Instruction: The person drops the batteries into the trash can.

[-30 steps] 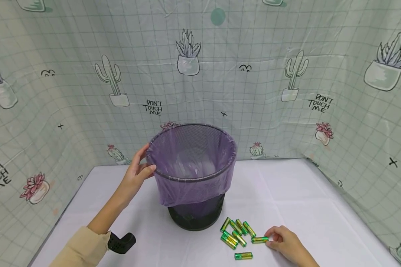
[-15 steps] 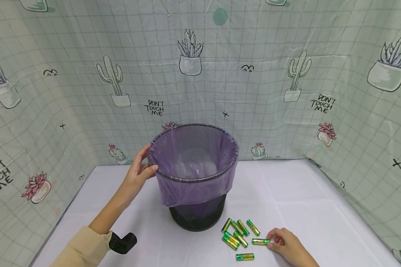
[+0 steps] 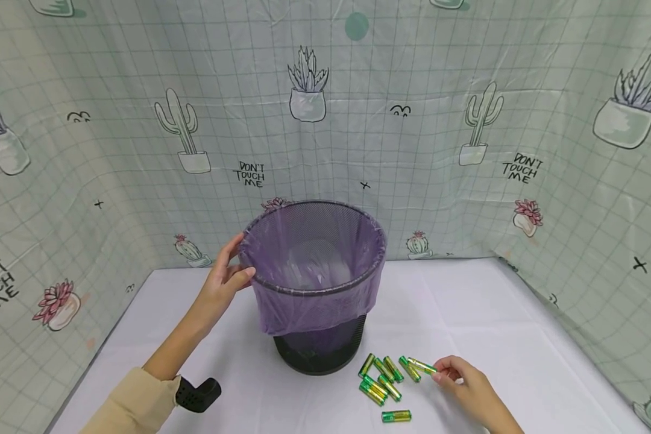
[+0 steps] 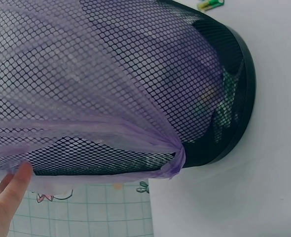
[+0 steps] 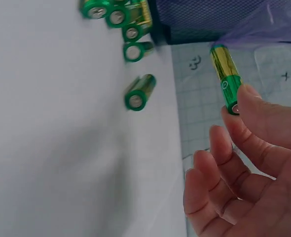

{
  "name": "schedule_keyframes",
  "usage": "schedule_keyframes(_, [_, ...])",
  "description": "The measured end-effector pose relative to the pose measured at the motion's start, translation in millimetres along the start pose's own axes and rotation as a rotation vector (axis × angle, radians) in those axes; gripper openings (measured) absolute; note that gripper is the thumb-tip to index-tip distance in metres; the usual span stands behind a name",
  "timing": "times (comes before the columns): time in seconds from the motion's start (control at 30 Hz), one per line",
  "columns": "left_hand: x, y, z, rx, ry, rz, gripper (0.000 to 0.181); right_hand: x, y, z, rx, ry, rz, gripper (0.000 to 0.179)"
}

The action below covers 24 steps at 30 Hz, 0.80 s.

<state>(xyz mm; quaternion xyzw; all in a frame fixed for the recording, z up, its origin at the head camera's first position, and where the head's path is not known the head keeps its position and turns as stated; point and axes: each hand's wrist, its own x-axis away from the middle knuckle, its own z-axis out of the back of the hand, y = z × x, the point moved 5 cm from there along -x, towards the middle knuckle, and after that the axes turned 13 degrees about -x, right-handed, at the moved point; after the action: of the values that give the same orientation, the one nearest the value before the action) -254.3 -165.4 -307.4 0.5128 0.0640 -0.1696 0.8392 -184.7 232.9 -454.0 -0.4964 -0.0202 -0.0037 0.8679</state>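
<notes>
A mesh trash can (image 3: 320, 352) with a purple liner bag (image 3: 314, 310) folded over its rim stands mid-table. At the rim's left side, my left hand (image 3: 225, 280) holds it, thumb toward the front and fingers farther back. In the left wrist view, fingertips (image 4: 22, 170) meet the lined mesh wall. My right hand (image 3: 466, 386) pinches one end of a green-and-gold battery (image 5: 225, 74) between thumb and index finger, raised above the table. Its other fingers are loosely curled. Several similar batteries (image 3: 373, 393) lie just left of it, one directly behind the held battery in the head view.
A single battery (image 3: 396, 416) lies apart near the front of the white-covered table (image 3: 466, 313). A grid-patterned curtain (image 3: 358, 150) with cactus prints encloses the back and sides. A black device (image 3: 198, 395) is strapped at the left wrist.
My right hand has lifted the battery off the table and tilted it, moving slightly away from the front edge. My left hand stays at the trash can's rim.
</notes>
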Motion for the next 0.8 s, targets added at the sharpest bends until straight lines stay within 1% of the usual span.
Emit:
schedule_keyframes(0.1, [0.2, 0.3, -0.1, 0.001, -0.001, -0.002, 0.066, -0.9, -16.1, 5.3, -0.023, 0.053, -0.017, 0.022])
schedule_keyframes(0.33, [0.1, 1.9, 0.6, 0.006, 0.001, -0.012, 0.066, -2.4, -59.5, 17.1, -0.111, 0.093, 0.093, 0.023])
schedule_keyframes(0.47, [0.2, 1.8, 0.9, 0.010, 0.003, -0.015, 0.066, -3.4, -81.8, 21.4, -0.151, 0.101, 0.136, 0.025])
schedule_keyframes(0.57, [0.3, 1.2, 0.8, 0.010, 0.004, -0.016, 0.066, -3.8, -98.2, 23.8, -0.154, 0.112, 0.193, 0.024])
schedule_keyframes(0.8, [0.2, 1.1, -0.1, 0.016, 0.003, -0.019, 0.066, -3.9, -138.4, 24.6, -0.168, 0.116, 0.361, 0.018])
